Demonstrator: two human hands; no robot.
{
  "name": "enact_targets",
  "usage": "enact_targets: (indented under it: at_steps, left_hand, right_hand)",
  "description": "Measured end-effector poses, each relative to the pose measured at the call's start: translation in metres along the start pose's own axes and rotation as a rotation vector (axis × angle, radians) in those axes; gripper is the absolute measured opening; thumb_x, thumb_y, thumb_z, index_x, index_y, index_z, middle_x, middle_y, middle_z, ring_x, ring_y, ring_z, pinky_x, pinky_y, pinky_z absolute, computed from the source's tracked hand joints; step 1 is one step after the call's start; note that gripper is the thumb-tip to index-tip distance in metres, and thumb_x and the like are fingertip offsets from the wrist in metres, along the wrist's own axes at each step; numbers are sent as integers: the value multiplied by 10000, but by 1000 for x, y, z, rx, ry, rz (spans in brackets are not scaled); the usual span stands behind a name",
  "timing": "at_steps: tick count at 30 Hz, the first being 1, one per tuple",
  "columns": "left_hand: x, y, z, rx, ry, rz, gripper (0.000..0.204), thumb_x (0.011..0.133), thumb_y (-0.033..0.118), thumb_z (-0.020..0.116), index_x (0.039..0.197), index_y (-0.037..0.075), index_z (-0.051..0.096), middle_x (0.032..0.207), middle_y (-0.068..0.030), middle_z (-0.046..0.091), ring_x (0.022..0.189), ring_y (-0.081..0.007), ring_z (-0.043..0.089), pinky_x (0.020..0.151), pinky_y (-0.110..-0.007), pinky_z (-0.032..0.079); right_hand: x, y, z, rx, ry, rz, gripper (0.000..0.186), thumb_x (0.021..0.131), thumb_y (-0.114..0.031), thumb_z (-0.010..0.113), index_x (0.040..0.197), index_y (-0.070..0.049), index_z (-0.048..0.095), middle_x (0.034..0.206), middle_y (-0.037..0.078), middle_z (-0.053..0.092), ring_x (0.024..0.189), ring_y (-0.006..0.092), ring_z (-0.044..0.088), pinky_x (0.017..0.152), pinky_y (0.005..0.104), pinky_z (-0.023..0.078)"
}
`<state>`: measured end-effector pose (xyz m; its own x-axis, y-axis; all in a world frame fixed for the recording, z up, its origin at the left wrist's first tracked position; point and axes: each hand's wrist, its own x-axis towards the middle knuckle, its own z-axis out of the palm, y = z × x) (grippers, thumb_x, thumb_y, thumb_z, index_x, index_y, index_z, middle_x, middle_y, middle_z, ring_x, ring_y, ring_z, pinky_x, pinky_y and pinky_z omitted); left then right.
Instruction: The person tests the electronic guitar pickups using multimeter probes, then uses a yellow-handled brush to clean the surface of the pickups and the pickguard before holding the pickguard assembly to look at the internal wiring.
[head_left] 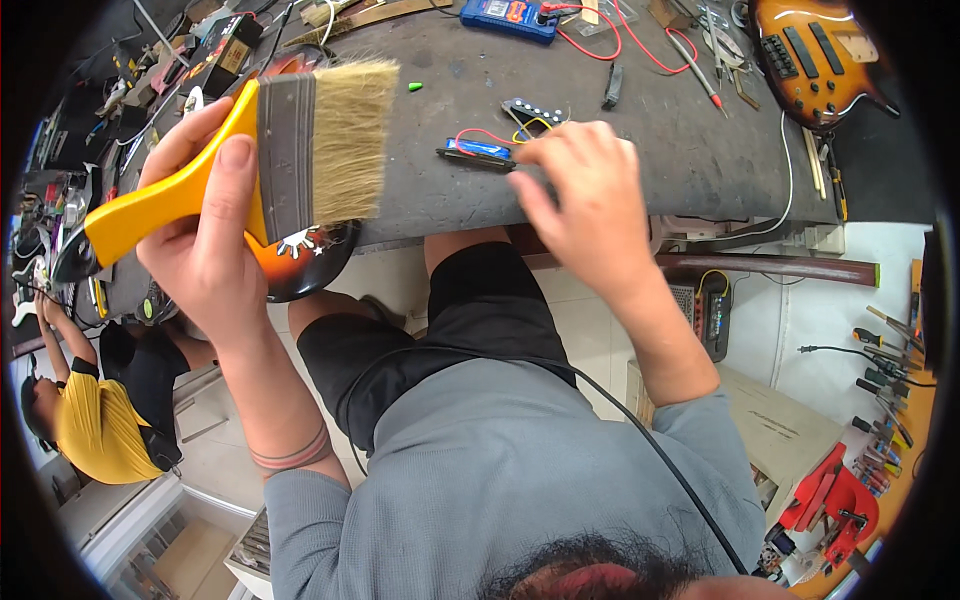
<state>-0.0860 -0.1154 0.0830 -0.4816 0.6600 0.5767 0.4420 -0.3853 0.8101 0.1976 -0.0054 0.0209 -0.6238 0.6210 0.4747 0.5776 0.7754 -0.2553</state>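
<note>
My left hand point(205, 225) grips a wide paintbrush point(342, 140) by its yellow handle, bristles pointing right. Partly hidden behind it is a sunburst guitar body point(310, 270) with white decals. My right hand point(580, 210) is over the dark worktop, fingers bent and apart, thumb and forefinger close to a small black-and-blue part point(475, 154) with thin red and yellow wires; whether they touch it is unclear. Just behind that lies a black pickup-like piece point(522, 115) with a row of silver dots.
The worktop point(700, 170) holds a blue meter point(508, 17) with red leads, a second guitar point(812, 55), and cluttered tools at left. A co-worker in yellow point(105, 430) works at lower left. A tool rack point(890, 400) and red vise-like tool point(830, 500) stand at right.
</note>
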Motion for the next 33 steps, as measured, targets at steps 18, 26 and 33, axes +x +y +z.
enact_targets:
  at_steps: [18,26,33]
  left_hand:
    - [-6,-16,-2,65,-288,111,443,848,17,894,1265,-23,750,1235,-119,771,1125,-213,709,1041,-327,516]
    - [3,-22,18,49,-536,159,426,818,13,900,1221,-28,767,1154,-112,796,1058,-207,728,957,-312,552]
    - [7,-17,43,-306,-637,110,411,884,18,857,1243,-49,669,1199,-238,764,1138,-311,751,1018,-398,582]
  right_hand:
    - [-11,-14,19,340,45,105,240,970,-87,734,1170,-48,608,1041,105,696,953,321,678,824,432,529]
    - [-28,-22,9,633,-101,437,305,1029,-160,722,1266,2,620,1046,137,669,887,253,674,783,377,543]
    - [-20,-21,-5,842,-352,767,338,1069,-154,681,1360,15,647,1045,136,728,773,137,678,690,308,547]
